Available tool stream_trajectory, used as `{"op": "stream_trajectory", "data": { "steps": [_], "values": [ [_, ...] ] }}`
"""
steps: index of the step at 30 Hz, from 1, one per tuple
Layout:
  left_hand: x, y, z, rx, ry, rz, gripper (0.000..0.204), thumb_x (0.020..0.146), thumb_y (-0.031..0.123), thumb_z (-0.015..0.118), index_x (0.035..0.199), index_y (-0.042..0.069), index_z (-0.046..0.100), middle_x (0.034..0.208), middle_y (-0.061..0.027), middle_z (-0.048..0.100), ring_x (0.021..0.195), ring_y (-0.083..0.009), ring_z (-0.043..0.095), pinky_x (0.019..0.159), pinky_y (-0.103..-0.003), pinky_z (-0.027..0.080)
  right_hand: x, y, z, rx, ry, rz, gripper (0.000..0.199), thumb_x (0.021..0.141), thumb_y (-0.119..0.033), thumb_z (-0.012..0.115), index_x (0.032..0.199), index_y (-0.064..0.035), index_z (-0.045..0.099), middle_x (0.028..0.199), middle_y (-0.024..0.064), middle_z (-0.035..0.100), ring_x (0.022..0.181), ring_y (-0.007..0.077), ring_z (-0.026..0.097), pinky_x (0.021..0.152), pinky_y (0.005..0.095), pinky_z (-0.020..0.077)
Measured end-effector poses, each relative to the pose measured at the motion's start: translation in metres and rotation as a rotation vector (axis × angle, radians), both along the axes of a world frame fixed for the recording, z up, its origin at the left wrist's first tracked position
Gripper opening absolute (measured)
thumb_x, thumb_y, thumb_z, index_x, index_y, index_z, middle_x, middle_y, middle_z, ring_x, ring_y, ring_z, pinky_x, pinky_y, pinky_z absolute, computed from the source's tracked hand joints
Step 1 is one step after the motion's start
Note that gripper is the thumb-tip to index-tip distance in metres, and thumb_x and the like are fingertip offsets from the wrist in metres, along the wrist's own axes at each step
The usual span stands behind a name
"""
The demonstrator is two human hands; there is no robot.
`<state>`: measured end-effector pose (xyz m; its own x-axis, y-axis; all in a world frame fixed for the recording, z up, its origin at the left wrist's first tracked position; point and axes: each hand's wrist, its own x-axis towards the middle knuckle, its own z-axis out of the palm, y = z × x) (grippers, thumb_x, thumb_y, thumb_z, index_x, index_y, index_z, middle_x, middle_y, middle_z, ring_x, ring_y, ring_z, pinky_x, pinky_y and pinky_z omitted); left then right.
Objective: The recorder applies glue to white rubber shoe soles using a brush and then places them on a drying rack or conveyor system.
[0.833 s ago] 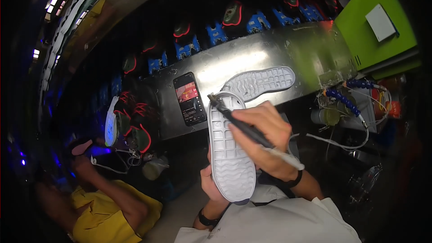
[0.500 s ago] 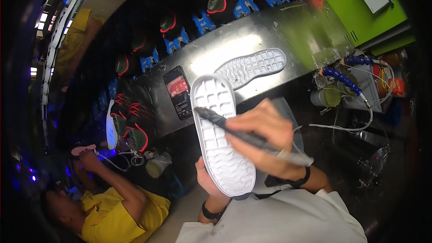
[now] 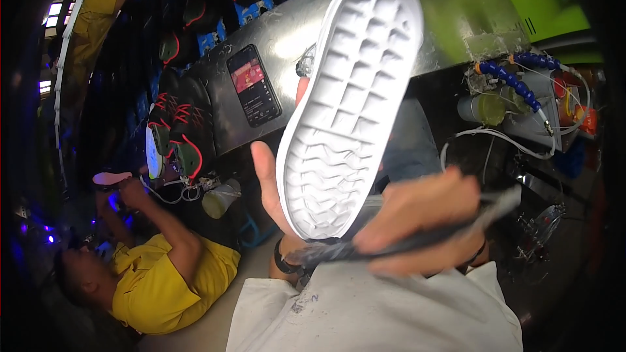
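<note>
A white shoe sole (image 3: 352, 98) with a raised grid and wavy tread fills the middle of the view, tilted toward the upper right. My left hand (image 3: 266, 179) grips it from behind; the thumb shows along its left edge and a fingertip higher up. In my right hand (image 3: 417, 218), blurred by motion, is a dark brush (image 3: 332, 251). Its tip lies near the heel end of the sole, over my left wrist; whether it touches cannot be made out. Behind the held sole, the edge of a second sole (image 3: 305, 63) peeks out on the metal bench (image 3: 450, 39).
A phone (image 3: 254, 85) lies lit on the bench. Black shoes with red laces (image 3: 179, 117) stand left, other shoes on a rack behind. A person in a yellow shirt (image 3: 176, 287) works at left, holding a pink sole (image 3: 112, 178). Blue jointed hoses (image 3: 512, 85) and pots are right.
The held sole has risen up and right, closer to view, now covering most of the second sole. My right hand and the brush have moved down from the upper tread to the heel end.
</note>
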<state>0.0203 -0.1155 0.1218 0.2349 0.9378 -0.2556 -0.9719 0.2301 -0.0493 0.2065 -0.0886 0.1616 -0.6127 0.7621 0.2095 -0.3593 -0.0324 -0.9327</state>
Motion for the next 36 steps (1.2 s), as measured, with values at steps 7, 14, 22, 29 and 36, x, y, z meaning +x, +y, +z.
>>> {"op": "stream_trajectory", "data": {
  "steps": [7,14,22,29,36],
  "values": [
    [-0.024,0.01,0.007,0.183,0.216,-0.191,0.095,0.097,0.066,0.043,0.159,-0.002,0.016,0.163,-0.0289,0.02,0.146,-0.0497,0.029,0.118,-0.061,0.027,-0.005,-0.002,-0.004,0.018,-0.011,-0.04,0.03,0.07,0.007,0.085,0.099,0.003,0.075,0.094,0.0168,0.076,0.073,0.0221,0.074,0.064,0.0268,0.0575],
    [-0.026,0.017,0.039,-0.012,0.157,-0.136,0.087,0.101,0.054,0.041,0.154,-0.012,0.023,0.158,-0.0267,0.033,0.141,-0.0388,0.043,0.117,-0.047,0.035,0.011,0.024,0.01,0.389,-0.063,0.133,0.043,0.072,0.002,0.084,0.113,-0.0025,0.072,0.113,0.022,0.072,0.089,0.0254,0.075,0.067,0.0262,0.0565],
    [-0.039,-0.001,0.007,0.12,0.003,-0.054,0.096,0.095,0.06,0.048,0.155,-0.01,0.021,0.16,-0.0285,0.028,0.139,-0.0419,0.043,0.113,-0.053,0.036,-0.031,-0.021,0.028,0.258,-0.368,-0.17,0.024,0.068,0.001,0.085,0.09,-0.0016,0.077,0.089,0.0157,0.076,0.081,0.0244,0.076,0.066,0.028,0.0615],
    [-0.047,0.027,0.02,0.272,0.13,-0.204,0.109,0.086,0.057,0.061,0.156,-0.01,0.011,0.158,-0.0303,0.028,0.142,-0.0445,0.038,0.117,-0.053,0.031,-0.029,0.002,0.024,-0.116,-0.209,-0.041,0.034,0.072,0.003,0.086,0.105,0.0021,0.074,0.097,0.0193,0.075,0.086,0.0255,0.075,0.073,0.0297,0.0608],
    [-0.047,0.026,-0.009,0.062,-0.038,-0.026,0.082,0.092,0.045,0.051,0.15,-0.011,0.033,0.151,-0.0268,0.044,0.133,-0.042,0.052,0.116,-0.05,0.037,-0.047,0.005,0.037,0.003,-0.181,0.221,0.034,0.075,0.004,0.085,0.107,0.0065,0.072,0.107,0.0207,0.074,0.09,0.0186,0.074,0.081,0.0263,0.056]
  ]
}}
